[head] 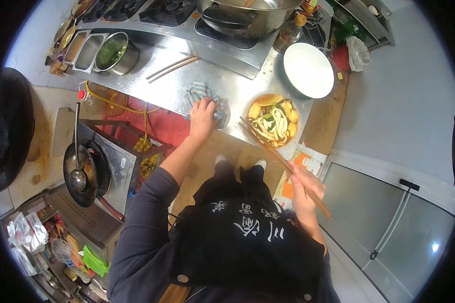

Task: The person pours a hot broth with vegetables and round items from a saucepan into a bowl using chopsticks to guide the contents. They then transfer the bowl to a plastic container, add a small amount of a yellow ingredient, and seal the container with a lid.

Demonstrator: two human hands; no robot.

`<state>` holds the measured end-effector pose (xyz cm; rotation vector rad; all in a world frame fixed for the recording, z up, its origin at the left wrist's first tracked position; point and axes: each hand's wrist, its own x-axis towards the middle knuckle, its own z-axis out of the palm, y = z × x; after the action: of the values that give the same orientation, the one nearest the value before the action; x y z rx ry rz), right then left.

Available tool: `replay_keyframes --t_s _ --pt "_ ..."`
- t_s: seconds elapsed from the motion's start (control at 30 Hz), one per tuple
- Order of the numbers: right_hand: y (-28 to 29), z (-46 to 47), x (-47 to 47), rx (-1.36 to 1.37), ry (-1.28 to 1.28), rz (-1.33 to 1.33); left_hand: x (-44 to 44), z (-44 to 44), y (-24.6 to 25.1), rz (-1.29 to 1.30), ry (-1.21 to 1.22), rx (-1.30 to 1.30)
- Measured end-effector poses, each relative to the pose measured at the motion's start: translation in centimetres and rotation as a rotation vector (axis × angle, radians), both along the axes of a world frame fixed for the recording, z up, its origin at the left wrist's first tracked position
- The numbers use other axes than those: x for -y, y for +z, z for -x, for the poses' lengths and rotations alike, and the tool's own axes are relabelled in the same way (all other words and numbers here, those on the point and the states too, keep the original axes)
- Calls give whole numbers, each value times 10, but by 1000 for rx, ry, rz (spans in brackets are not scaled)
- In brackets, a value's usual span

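My left hand is on a crumpled blue and beige checked cloth at the front of the steel counter, fingers bent over it. A pair of long wooden chopsticks is gripped in my right hand. Their tips reach the left rim of a clear round bowl. Thick white noodles, greens and yellowish pieces sit in reddish broth inside it. Behind this bowl stands a wide white bowl.
Another pair of chopsticks lies on the counter. A large steel pot sits on the stove, near a sauce bottle. Metal containers stand at the left. Lower left, a wok holds a ladle.
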<state>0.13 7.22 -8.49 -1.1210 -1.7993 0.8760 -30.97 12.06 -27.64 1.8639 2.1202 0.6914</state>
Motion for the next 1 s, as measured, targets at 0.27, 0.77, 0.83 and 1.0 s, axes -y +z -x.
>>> replay_keyframes --t_s 0.27,0.77,0.83,1.0 --pt "-44 -17 -2 -323 -289 379 6 -3 8 -12 -3 177" --pt "-14 -34 -11 61 -303 39 -16 -36 15 38 -139 -67" --pt "-19 -25 -10 107 -321 47 -15 -36 16 24 -149 -58" --pt "-32 -14 -14 102 -311 24 -15 -38 14 17 -144 -77"
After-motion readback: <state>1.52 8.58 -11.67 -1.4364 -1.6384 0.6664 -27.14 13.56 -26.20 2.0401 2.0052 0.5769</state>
